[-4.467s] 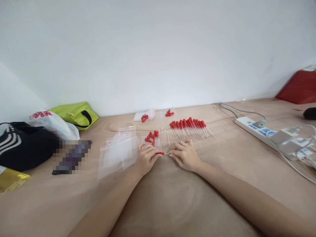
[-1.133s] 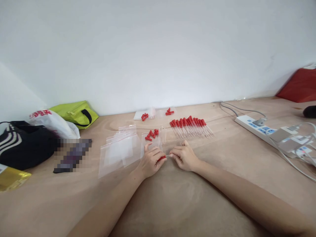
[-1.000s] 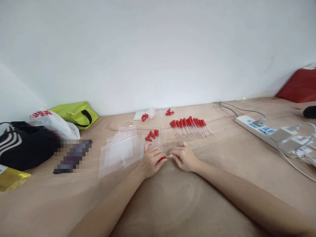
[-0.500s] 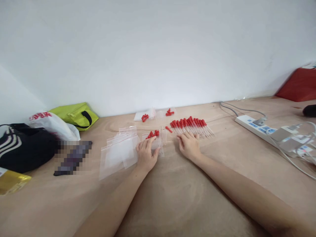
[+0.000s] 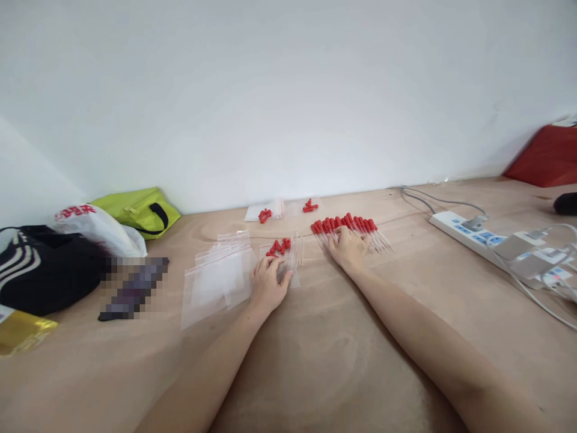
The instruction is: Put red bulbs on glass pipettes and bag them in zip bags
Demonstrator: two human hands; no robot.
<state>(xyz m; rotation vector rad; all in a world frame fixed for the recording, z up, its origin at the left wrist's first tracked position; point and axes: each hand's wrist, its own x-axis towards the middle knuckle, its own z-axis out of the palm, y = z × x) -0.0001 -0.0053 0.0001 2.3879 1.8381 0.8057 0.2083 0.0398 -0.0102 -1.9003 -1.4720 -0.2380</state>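
Several droppers with red bulbs and clear thin stems (image 5: 370,226) lie side by side in a row on the table. My right hand (image 5: 349,248) rests over the middle of that row, fingers bent down onto the stems; whether it grips one is hidden. My left hand (image 5: 269,281) lies with fingers apart on the near part of a clear bag, holding nothing visible. Loose red bulbs (image 5: 280,246) sit just beyond its fingertips, with thin clear tubes (image 5: 299,249) beside them. Left of this hand are overlapping clear zip bags (image 5: 211,279).
Two small groups of red bulbs (image 5: 265,215) and more bags lie near the wall. A power strip (image 5: 464,231) with plugs and cables stands right. A green bag (image 5: 139,210), white bag (image 5: 101,231), black bag (image 5: 49,267) and blurred dark item (image 5: 134,290) lie left.
My right hand has moved slightly forward onto the dropper row. The single red piece between the tubes and the row is no longer there. My left hand has drawn slightly back from the bulbs.
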